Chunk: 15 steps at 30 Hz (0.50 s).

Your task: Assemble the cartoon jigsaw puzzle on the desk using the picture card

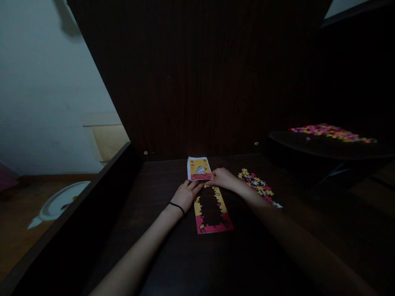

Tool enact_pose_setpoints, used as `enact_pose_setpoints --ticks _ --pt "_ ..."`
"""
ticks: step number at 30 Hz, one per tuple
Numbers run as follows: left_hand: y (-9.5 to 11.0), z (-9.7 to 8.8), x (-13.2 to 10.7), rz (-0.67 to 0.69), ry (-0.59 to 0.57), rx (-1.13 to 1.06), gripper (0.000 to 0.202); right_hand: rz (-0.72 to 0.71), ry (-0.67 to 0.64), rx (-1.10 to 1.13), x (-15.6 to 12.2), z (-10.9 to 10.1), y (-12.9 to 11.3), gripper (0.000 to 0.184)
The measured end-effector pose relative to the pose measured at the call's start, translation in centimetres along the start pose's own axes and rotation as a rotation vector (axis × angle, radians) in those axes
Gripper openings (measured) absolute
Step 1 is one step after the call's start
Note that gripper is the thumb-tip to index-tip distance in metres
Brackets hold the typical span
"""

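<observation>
A partly joined jigsaw puzzle (214, 228) lies flat on the dark wooden surface, a yellow and pink border around an open middle. My left hand (184, 196), with a black band at the wrist, rests at its upper left edge, fingers stretched out and lying flat. Over the top edge, my right hand (223, 178) pinches at a yellow puzzle piece (207, 185), mostly hidden by the fingertips. Just beyond both hands lies a reference picture (199, 167) showing a white figure on yellow and pink. Several loose puzzle pieces (257, 185) are heaped beside my right forearm.
Behind the surface rises a dark wooden panel (197, 82). A low side board (77, 218) runs along the left. On a dark curved ledge (296, 142) at the right sits another pile of colourful pieces (333, 132). A white oval object (58, 201) stands on the floor at left.
</observation>
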<state>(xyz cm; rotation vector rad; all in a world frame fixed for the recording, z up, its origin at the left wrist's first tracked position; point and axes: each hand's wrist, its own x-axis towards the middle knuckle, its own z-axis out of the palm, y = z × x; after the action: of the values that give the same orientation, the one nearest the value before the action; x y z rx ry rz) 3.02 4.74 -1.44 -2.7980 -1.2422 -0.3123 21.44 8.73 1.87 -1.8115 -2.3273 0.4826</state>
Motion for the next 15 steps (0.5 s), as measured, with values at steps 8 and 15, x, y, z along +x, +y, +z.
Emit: enact_pose_setpoints --ticks 8,15 --pt "0.06 -0.04 -0.01 -0.003 -0.002 0.013 0.036 0.027 0.019 -0.032 -0.34 -0.14 -0.71 0.025" --pt "-0.15 0.26 -0.27 -0.034 0.042 -0.064 0.037 0.004 0.04 -0.022 -0.31 0.16 -0.21 0.024"
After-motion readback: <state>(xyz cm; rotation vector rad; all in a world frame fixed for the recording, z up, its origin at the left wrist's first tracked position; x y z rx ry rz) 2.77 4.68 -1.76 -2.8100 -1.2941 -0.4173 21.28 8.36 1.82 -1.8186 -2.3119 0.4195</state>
